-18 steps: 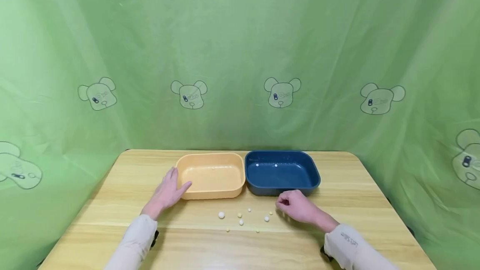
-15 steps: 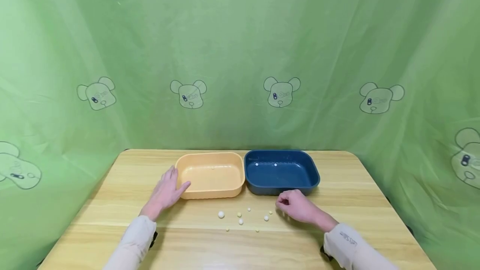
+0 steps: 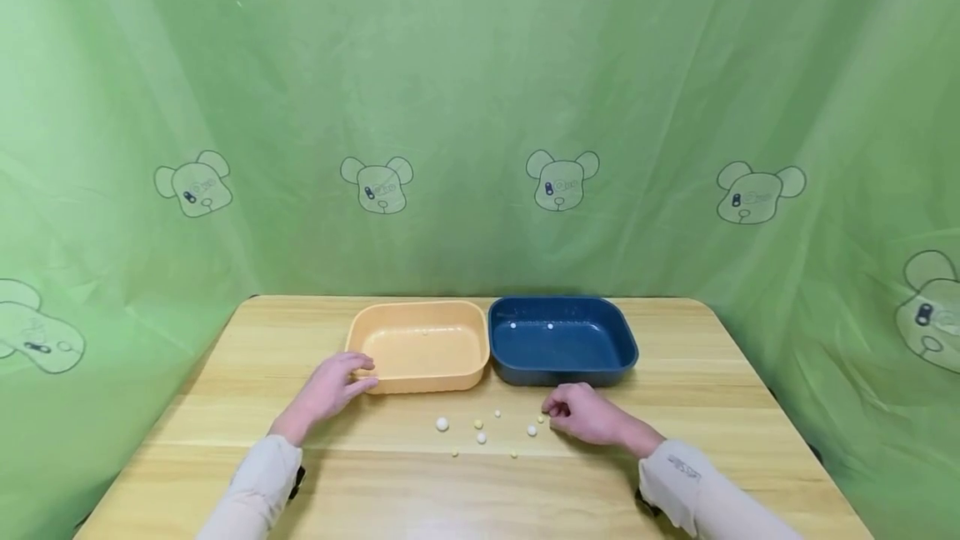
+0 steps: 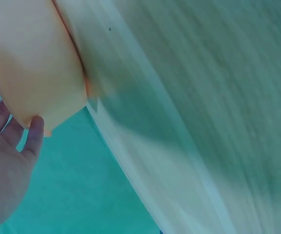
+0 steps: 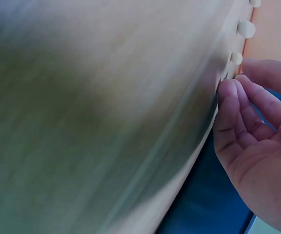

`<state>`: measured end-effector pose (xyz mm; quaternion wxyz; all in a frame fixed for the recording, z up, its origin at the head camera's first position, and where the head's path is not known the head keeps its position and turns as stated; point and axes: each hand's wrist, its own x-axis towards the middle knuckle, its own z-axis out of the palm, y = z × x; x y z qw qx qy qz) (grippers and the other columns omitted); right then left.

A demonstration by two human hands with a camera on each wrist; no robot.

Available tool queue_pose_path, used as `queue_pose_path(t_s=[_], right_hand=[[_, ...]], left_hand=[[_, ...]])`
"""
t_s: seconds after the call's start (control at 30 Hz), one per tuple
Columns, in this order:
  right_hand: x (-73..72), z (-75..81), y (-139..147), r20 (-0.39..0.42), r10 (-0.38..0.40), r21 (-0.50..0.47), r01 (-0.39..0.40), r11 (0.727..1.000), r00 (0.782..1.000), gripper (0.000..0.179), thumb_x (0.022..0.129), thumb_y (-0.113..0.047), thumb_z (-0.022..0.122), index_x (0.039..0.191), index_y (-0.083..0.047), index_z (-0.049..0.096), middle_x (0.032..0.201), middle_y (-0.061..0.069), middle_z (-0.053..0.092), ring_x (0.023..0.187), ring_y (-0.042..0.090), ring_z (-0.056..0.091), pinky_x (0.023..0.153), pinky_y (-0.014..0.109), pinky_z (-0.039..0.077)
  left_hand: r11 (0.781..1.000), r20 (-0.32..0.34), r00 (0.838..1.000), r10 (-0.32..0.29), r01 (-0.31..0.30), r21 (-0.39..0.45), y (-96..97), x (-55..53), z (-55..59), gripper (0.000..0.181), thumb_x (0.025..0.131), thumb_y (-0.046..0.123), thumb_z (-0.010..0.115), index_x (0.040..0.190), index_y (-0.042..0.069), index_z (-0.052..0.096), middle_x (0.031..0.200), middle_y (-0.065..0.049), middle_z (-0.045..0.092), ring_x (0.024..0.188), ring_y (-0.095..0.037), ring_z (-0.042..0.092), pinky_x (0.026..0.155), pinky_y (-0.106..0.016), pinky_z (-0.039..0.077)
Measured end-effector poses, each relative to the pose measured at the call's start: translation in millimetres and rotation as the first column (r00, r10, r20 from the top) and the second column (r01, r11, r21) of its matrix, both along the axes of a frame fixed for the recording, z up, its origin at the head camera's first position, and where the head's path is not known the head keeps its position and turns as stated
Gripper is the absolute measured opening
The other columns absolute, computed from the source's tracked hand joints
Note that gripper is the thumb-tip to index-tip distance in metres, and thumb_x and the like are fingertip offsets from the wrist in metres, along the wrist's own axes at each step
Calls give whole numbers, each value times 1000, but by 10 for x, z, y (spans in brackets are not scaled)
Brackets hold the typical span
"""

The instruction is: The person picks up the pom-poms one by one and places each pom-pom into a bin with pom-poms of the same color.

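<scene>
My left hand [image 3: 333, 386] is at the front left corner of an orange plastic basin [image 3: 423, 384]. In the left wrist view, the thumb [image 4: 37, 127] lies against the basin's outer wall while the other fingers reach over its rim. My right hand [image 3: 588, 413] is low over the table, in front of a dark blue basin [image 3: 566, 377]. Its bent fingers and thumb point at a tiny yellow ball [image 3: 540, 420], with a gap between them in the head view. A white ball [image 3: 532, 430] lies just left of it. In the right wrist view the fingertips crowd together, and nothing held is visible.
Several white and yellow balls are scattered on the wooden table [image 3: 420, 490], among them a larger white one [image 3: 442, 424]. Two small white balls [image 3: 551, 327] lie in the blue basin. One pale ball [image 3: 425, 332] sits in the orange basin. A green curtain [image 3: 472, 257] surrounds the table.
My left hand has drawn back slightly toward me, its fingers bending over the basin's rim. My right hand has shifted a little left and down, closer to the tiny yellow ball.
</scene>
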<state>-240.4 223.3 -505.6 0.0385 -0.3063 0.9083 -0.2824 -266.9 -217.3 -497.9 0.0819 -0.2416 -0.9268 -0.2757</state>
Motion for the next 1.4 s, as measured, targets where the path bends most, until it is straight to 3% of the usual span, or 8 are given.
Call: queue_pose_path(t_s=[0.2,0.4,0.63,0.87,1.13,1.4], right_hand=[[-45,-14,-35,34,21,-14,-20,1000,999,13,77,-2,70,90,-7,68,81,-4,61,75,10,54,67,24,47],[-74,-66,-59,33,24,-13,-24,1000,999,12,77,-5,73,87,-10,69,79,-6,60,75,9,54,67,23,47],[-66,-98,-68,14,44,-17,-43,999,999,11,77,-7,74,85,-14,70,77,-9,58,73,7,52,64,21,45],[-71,-96,-73,-23,56,-6,-56,998,998,11,77,-6,73,82,-16,70,74,-11,57,71,6,51,62,21,44],[-113,-74,-67,5,72,10,-72,997,997,12,78,-5,71,80,-16,67,75,-11,56,71,5,50,63,21,45],[-107,-39,-59,115,74,0,-74,997,991,11,81,-5,69,81,-16,66,73,-12,57,69,2,50,62,21,45]], left_hand=[[998,7,999,-49,49,44,-17,-45,-29,15,82,19,72,93,9,69,102,-7,66,96,-26,60,85,-44,48],[996,17,998,-66,65,62,-30,-71,-46,6,80,16,74,82,18,68,88,5,66,86,-17,59,79,-39,49],[995,86,995,-53,46,89,-16,-84,-35,5,80,13,73,82,16,70,89,2,65,84,-16,60,73,-27,51],[994,116,992,-49,37,106,-7,-77,4,5,80,12,73,82,15,70,88,1,65,83,-16,61,72,-25,51],[994,158,984,-79,66,82,3,-133,28,8,82,6,68,85,12,70,84,0,68,78,-14,60,71,-31,51],[997,183,982,-49,39,61,44,-131,-10,14,79,1,66,82,14,67,77,8,62,72,-10,55,69,-31,48]])
